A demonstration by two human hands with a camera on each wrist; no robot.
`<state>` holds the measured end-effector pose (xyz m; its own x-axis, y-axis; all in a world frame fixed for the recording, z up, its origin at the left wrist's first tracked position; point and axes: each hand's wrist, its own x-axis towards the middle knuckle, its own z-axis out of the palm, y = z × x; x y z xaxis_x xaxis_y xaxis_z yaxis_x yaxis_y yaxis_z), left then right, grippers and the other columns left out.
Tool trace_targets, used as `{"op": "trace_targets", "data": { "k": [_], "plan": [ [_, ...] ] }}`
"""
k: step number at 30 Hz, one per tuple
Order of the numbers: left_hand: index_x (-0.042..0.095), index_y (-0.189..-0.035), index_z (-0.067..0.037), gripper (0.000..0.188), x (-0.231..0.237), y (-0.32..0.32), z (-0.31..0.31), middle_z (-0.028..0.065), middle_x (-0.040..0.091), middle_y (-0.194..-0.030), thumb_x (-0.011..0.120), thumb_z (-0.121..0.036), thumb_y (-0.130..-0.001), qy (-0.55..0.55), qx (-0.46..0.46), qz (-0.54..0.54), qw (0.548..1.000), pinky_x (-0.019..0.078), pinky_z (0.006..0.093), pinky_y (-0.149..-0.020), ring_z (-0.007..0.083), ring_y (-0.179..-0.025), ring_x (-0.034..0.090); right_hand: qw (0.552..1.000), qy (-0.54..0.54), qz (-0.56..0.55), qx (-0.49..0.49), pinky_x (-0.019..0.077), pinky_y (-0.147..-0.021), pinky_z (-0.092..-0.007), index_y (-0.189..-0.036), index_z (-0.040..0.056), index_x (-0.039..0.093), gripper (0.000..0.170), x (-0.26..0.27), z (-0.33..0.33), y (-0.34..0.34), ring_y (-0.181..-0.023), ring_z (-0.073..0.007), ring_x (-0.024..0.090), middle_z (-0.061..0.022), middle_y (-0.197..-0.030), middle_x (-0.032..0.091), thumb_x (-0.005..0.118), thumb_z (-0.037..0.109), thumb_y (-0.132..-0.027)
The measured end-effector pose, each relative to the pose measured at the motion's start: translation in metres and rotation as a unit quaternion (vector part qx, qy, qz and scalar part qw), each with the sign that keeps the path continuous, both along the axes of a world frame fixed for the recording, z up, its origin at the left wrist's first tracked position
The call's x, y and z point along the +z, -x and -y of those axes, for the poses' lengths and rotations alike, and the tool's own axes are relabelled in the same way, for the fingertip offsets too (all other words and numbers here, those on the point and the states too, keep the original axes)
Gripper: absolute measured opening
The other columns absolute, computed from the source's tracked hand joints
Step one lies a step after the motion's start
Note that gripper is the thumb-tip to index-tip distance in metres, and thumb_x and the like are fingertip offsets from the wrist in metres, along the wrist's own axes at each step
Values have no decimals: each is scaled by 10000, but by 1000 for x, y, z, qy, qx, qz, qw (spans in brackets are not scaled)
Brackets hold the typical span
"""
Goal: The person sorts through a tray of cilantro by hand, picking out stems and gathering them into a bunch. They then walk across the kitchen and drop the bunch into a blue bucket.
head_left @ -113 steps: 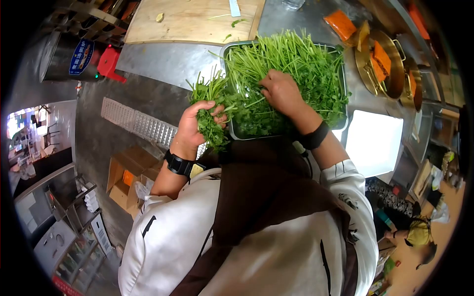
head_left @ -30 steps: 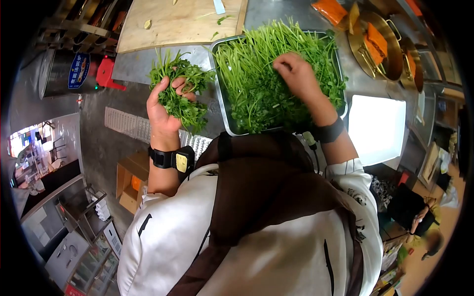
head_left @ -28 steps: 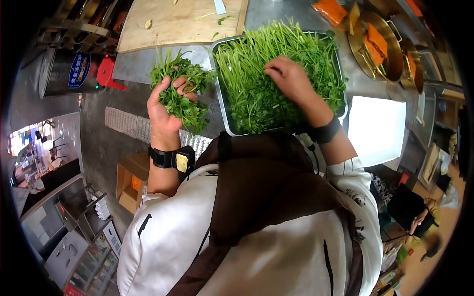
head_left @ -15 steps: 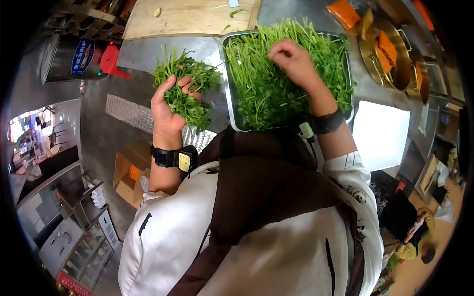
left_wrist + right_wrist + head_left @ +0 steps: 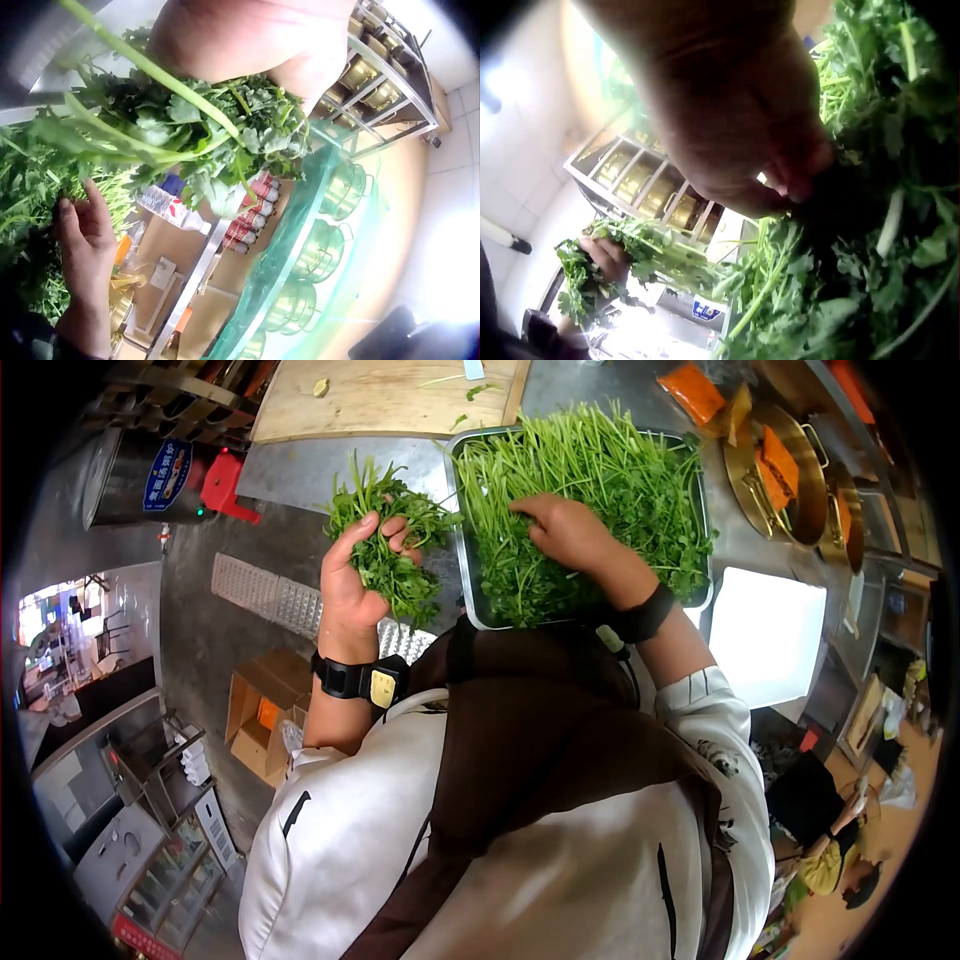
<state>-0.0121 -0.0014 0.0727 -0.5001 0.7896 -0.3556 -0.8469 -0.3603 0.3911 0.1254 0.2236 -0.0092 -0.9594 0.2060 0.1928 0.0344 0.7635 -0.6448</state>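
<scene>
Lower and further left in the head view than half a second ago, the right hand [image 5: 575, 538] reaches into thin-stalked greens [image 5: 640, 510]. Beyond their rectangular metal tray [image 5: 463, 560] lies a wooden board [image 5: 390, 400]; a round brass pot [image 5: 813, 510] stands to the right. Just left of the tray, the left hand [image 5: 350, 585] curls fingers and thumb round a leafy bunch [image 5: 400, 575]; whether the right pinches anything, I cannot tell.
</scene>
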Motion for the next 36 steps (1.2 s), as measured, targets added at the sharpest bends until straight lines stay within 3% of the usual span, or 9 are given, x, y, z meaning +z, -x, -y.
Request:
{"op": "trace_targets", "data": {
  "k": [6,9,12,18,24,26,30,34,36],
  "plan": [
    [489,-1071,-59,238,-3,-5,3,18,455,-780,528,-136,-850,12,-7,4,1000,406,276,-638,125,-699,431,978,-159,133,10,486,-688,-404,-951,59,620,209,-5,-5,11,-797,-315,597,-143,-862,617,556,97,-756],
    [490,-1069,-60,239,-4,-4,6,17,456,-781,533,-135,-846,26,3,-2,1000,406,278,-636,125,-699,435,990,97,-65,-82,484,-673,-364,-838,68,644,119,6,-17,15,-745,-287,595,-122,-818,617,603,168,-787],
    [481,-1011,-61,210,-6,-4,4,35,467,-759,547,-139,-828,26,2,9,1000,399,291,-627,143,-688,451,991,115,5,-62,484,-692,-342,-852,75,642,136,25,-27,8,-746,-284,591,-121,-824,615,628,190,-779],
    [492,-1067,-52,247,-4,-7,1,23,466,-778,541,-130,-837,33,6,6,999,406,270,-629,126,-686,437,986,-100,131,35,471,-667,-395,-827,103,648,134,5,-11,-10,-785,-305,581,-114,-831,588,659,156,-704],
    [496,-1059,-55,236,-3,-4,2,24,468,-772,537,-131,-839,27,-1,7,1000,404,270,-627,122,-684,436,966,243,-22,-90,452,-614,-293,-825,66,652,79,30,-28,-11,-668,-151,546,-34,-795,579,653,132,-781],
    [496,-1057,-55,234,-5,-5,1,24,468,-772,536,-132,-840,38,0,9,999,403,269,-629,122,-685,436,847,504,-25,-170,432,-605,-239,-841,44,646,89,44,-38,-16,-645,-90,501,-10,-809,581,639,130,-819],
    [494,-1055,-53,229,-9,-4,0,25,469,-772,531,-129,-842,26,-20,16,999,401,268,-635,121,-688,438,759,618,-156,-130,438,-591,-226,-891,45,633,95,72,-46,-22,-645,-93,526,-27,-770,601,586,120,-856],
    [494,-1052,-50,228,-8,-6,-5,26,469,-775,534,-125,-840,37,-26,9,999,404,268,-633,122,-695,441,957,241,90,-136,471,-596,-293,-955,44,615,196,51,-31,-18,-668,-155,579,-60,-838,633,614,194,-830],
    [494,-1050,-49,228,-7,-6,-7,26,468,-775,534,-126,-839,37,-26,6,999,405,269,-630,123,-693,440,977,163,124,-60,479,-622,-345,-976,58,615,275,33,-10,-17,-679,-222,595,-103,-854,627,648,252,-783]
  ]
}}
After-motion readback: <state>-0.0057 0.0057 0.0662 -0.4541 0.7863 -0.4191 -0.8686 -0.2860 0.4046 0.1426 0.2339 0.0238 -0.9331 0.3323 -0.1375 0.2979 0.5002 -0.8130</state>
